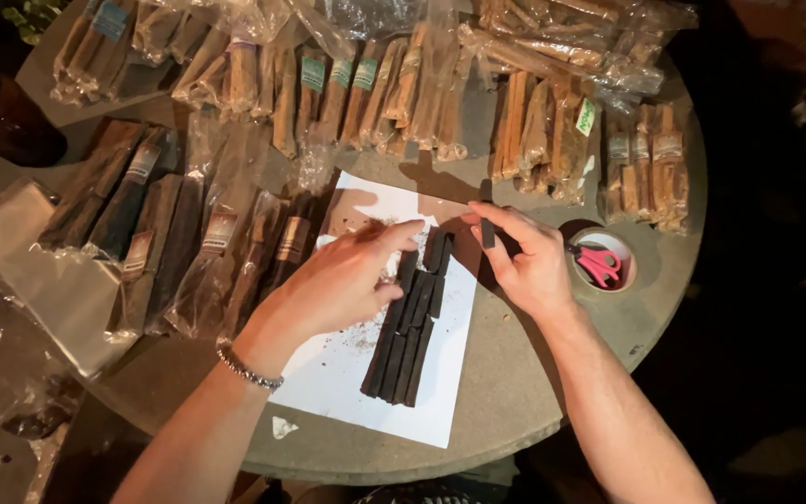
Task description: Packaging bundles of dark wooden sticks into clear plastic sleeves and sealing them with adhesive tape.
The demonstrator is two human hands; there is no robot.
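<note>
1. Nearest the viewer, two bare forearms reach up over a round stone-grey table (515, 392); the left wrist wears a beaded bracelet (248, 371).
2. The left hand (338, 285) lies palm down, fingers spread loosely and gripping nothing, fingertips touching a row of dark sticks (409, 322).
3. Those sticks lie side by side on a white sheet of paper (347, 373) strewn with dark crumbs.
4. The right hand (524, 257) pinches one dark stick (487, 222) upright between thumb and fingers, just right of the row.
5. Right of that hand, a tape roll (629, 257) rings pink-handled scissors (597, 264).
6. To the left lie dark sticks in clear bags (179, 233).
7. Farthest away, bagged pale tan sticks (422, 84) crowd the table's back edge.
</note>
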